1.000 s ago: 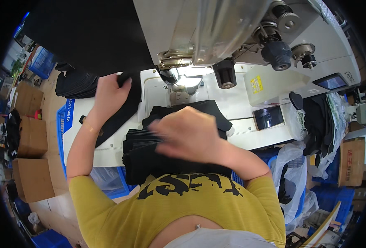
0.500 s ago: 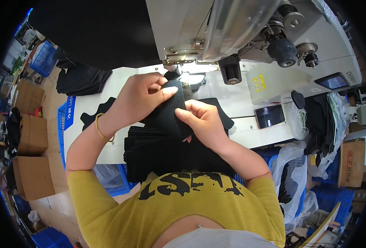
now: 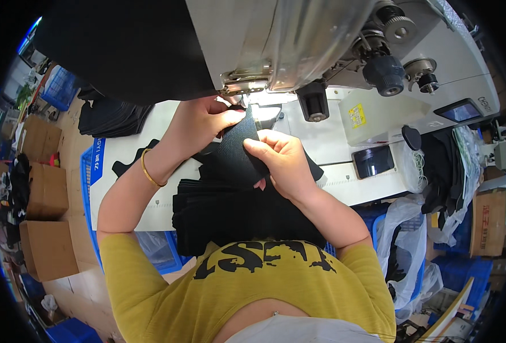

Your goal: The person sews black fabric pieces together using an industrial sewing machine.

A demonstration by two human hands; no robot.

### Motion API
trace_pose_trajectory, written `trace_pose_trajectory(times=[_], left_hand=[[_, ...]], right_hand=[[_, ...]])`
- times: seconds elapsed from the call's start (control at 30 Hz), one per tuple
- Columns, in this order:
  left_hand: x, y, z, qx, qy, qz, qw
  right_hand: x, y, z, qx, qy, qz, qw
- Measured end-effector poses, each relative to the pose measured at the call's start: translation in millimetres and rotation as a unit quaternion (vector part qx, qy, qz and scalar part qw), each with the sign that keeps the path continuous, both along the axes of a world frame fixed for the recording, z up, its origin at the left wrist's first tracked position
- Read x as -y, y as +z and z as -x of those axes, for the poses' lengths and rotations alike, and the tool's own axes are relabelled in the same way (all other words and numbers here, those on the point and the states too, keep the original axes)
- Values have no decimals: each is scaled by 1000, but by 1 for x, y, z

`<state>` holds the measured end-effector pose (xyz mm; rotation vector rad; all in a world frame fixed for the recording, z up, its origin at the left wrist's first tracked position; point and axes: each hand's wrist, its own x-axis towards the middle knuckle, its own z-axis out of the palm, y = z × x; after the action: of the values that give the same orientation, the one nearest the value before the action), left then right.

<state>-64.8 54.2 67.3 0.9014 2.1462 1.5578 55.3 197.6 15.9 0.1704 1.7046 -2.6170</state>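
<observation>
A small piece of black fabric (image 3: pixel 237 150) is held between both hands at the needle end of a grey industrial sewing machine (image 3: pixel 298 40), just under its lit head. The left hand (image 3: pixel 199 123) is closed on the piece's upper left edge, thumb on top, a gold bangle (image 3: pixel 148 169) at the wrist; the right hand (image 3: pixel 281 160) is pinched on its right edge, thumb and forefinger pressed to the cloth. The piece is kept raised and tilted towards the presser foot (image 3: pixel 246 104) — whether it already lies under the foot cannot be told, since the fingers hide that spot. The step in hand appears to be the lining-up of the cut piece for a seam. By that reading, the next move calls for the leading edge to be laid flat and square at the needle, with fingertips kept clear of it. A stack of black cut pieces (image 3: pixel 230 211) is spread on the white work table (image 3: pixel 344 148) below the hands, near the yellow shirt — a further dark pile (image 3: pixel 111 117) is seen at the table's far left, beside a blue plastic crate (image 3: pixel 87 183).
</observation>
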Motion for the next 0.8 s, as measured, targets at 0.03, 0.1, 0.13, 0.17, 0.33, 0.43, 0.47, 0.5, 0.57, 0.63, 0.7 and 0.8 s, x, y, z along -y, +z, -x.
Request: trace_pose_trajectory(times=[0.03, 0.1, 0.13, 0.17, 0.33, 0.43, 0.47, 0.5, 0.57, 0.63, 0.7, 0.8], left_hand=[[-1, 3, 1, 50, 11, 54, 997], [-1, -2, 3, 59, 14, 27, 998], [-1, -5, 4, 68, 18, 0, 998], [-2, -8, 5, 69, 18, -1, 997], [0, -6, 1, 32, 31, 20, 999], [9, -18, -10, -297, 118, 47, 946], [13, -20, -16, -499, 176, 11, 849], [21, -23, -22, -499, 174, 10, 849], [43, -31, -36, -640, 6, 13, 768], [41, -46, -49, -683, 11, 7, 730], [39, -55, -51, -724, 16, 1, 689], [33, -58, -41, -740, 27, 12, 672]], right_hand=[[-1, 0, 2, 0, -1, -11, 1000], [0, -2, 4, -2, -3, 1, 1000], [1, -3, 5, -4, -3, 14, 1000], [1, -2, 5, -3, -3, 13, 1000], [2, -1, 4, -14, 2, 8, 1000], [3, 8, -10, -1, -20, -63, 998], [2, 9, -17, 2, -16, -79, 997], [0, 9, -25, 5, -14, -94, 995], [-5, 12, -31, 16, 3, -117, 993], [-7, 11, -31, 9, 24, -148, 989], [-6, 12, -26, 7, 14, -152, 988], [-5, 11, -18, -4, 9, -142, 990]])
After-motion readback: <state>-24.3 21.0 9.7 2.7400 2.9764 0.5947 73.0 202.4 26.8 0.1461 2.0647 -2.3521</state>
